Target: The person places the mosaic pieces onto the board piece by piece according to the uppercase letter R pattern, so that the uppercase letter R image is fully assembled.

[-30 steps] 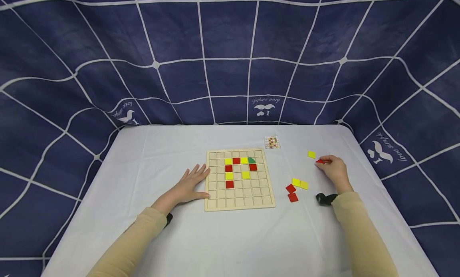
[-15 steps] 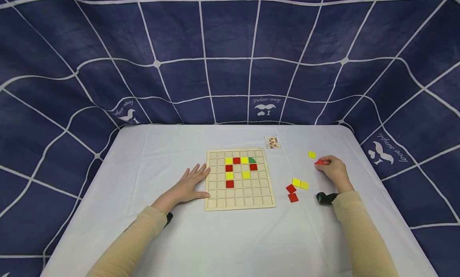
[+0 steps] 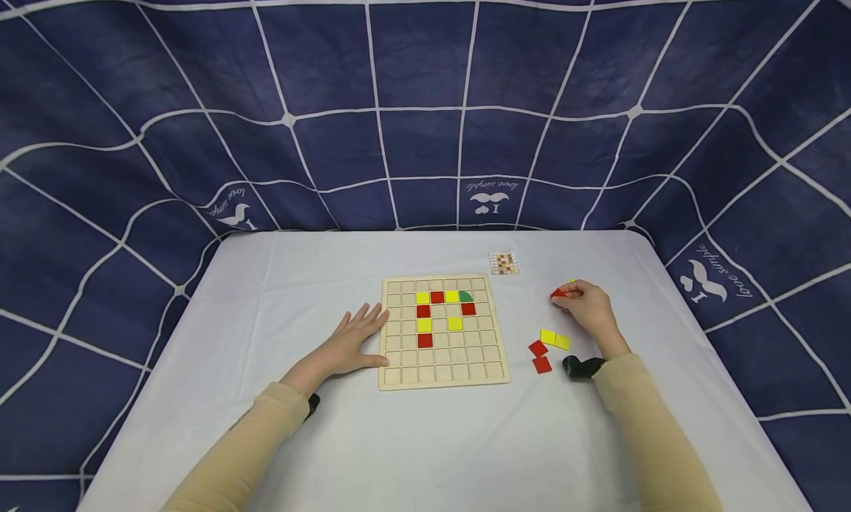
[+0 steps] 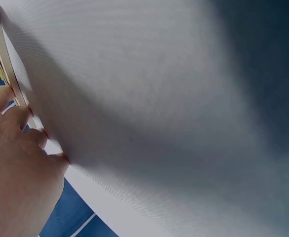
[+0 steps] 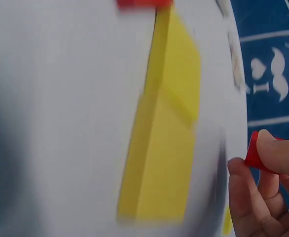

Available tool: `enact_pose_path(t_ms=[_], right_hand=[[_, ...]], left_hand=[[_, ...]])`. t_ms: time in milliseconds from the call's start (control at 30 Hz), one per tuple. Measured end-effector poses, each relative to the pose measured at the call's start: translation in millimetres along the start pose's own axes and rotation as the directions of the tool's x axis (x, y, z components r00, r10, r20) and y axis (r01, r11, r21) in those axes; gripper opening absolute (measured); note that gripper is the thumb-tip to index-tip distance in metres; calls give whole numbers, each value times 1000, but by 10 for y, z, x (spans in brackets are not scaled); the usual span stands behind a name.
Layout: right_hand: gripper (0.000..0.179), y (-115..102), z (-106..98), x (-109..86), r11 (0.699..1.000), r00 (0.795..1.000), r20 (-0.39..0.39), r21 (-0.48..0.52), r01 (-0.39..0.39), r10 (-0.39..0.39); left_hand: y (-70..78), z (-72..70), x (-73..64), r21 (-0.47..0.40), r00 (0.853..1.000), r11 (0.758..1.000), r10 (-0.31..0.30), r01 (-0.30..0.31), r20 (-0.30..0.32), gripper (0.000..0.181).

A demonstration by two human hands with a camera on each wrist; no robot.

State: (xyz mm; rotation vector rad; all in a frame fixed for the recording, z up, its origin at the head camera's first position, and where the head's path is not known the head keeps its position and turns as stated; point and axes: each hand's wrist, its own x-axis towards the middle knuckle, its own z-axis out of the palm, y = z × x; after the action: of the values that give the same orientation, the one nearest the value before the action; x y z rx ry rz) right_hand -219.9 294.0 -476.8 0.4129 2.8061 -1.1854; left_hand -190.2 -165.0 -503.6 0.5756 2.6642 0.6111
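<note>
My left hand (image 3: 346, 346) lies with spread, straight fingers at the left edge of a wooden grid board (image 3: 425, 368), its fingertips and thumb touching the rim. Set in the board's squares are several red and yellow tiles, among them a yellow tile (image 3: 455, 323), plus a green quarter-round piece (image 3: 465, 296). Right of the board, my right hand (image 3: 592, 312) pinches a red tile (image 5: 253, 150) between thumb and fingers, raised over the cloth. Part of that tile is covered by the thumb. Behind this hand a yellow tile (image 3: 573, 281) is mostly hidden.
Two touching yellow tiles (image 3: 555, 340) and two red tiles (image 3: 541, 365) lie on the white tablecloth (image 3: 425, 438) in front of the right hand. A small printed pattern card (image 3: 504, 263) lies behind the board. Dark blue checked curtain (image 3: 425, 142) surrounds the table's back and sides.
The right hand has moved left with the red tile in its pinch, toward the board, and now covers most of the rear yellow tile. The left hand stays in place.
</note>
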Motion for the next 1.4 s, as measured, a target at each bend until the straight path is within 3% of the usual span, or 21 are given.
enact_pose_path(t_ms=[133,433,767,1133,1400], right_hand=[[31,-167,171,-12,998,999,36,65,17,-19],[23,-590,606,-128,983,984,98,118,138,-150],[17,-969,1040,-300,964,947,200,135,229,-252],[4,-1103,1307,-383,936,895,274,108,335,-352],[4,-1169,1362,-415,908,870,285,3,419,-403]], left_hand=[[-8,11,5,1,1000,1000,0,0,1,102],[17,-9,-16,-9,1000,1000,8,-8,-8,101],[2,-1,-16,-6,1000,1000,25,-26,-17,101],[15,-9,-24,-6,1000,1000,24,-25,-17,101],[20,-14,-23,-5,999,1000,27,-28,-19,101]])
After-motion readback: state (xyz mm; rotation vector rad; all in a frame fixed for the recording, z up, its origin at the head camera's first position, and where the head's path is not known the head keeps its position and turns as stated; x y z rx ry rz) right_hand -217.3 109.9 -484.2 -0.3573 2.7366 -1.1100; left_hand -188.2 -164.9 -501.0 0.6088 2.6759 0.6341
